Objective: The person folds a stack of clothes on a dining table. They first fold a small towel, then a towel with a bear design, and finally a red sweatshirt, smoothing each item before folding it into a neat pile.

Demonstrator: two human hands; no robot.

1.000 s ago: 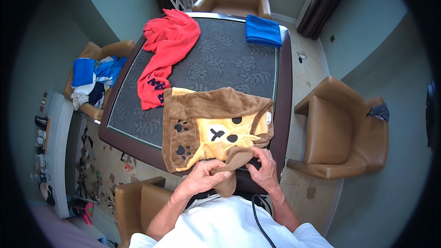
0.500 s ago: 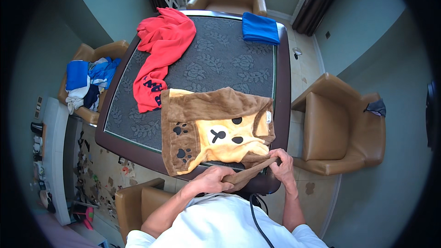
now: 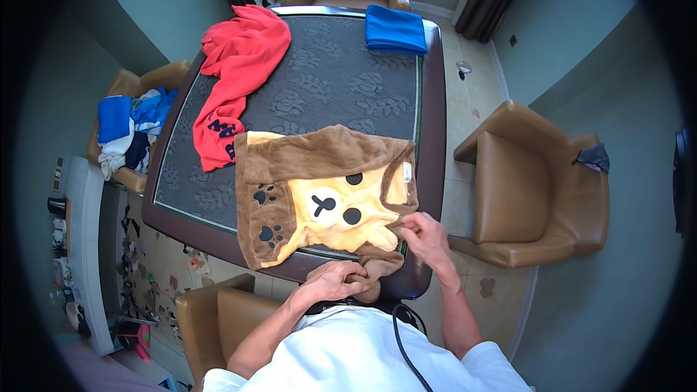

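Note:
A brown-and-yellow plush cloth (image 3: 312, 152) with a bear face and paw prints lies partly folded at the table's near edge. One brown side is turned in over the far part of the face, and a small white label shows at the right. My left hand (image 3: 336, 281) is closed on a brown flap that hangs over the table edge toward me. At the near right corner of the cloth, my right hand (image 3: 427, 238) pinches its edge between thumb and fingers. Exactly how much fabric sits in either grip is hidden.
The dark patterned table (image 3: 319, 80) also carries a crumpled red garment (image 3: 243, 58) and a folded blue cloth (image 3: 396, 29). Tan armchairs stand around it; the left one holds piled clothes (image 3: 138, 127), the right armchair (image 3: 537, 196) a grey cloth. A black cord (image 3: 406, 348) hangs down my front.
My right hand has let go of the stretched near flap and moved up to the cloth's corner. The flap has gone slack and bunched beside my left hand. The view has shifted slightly.

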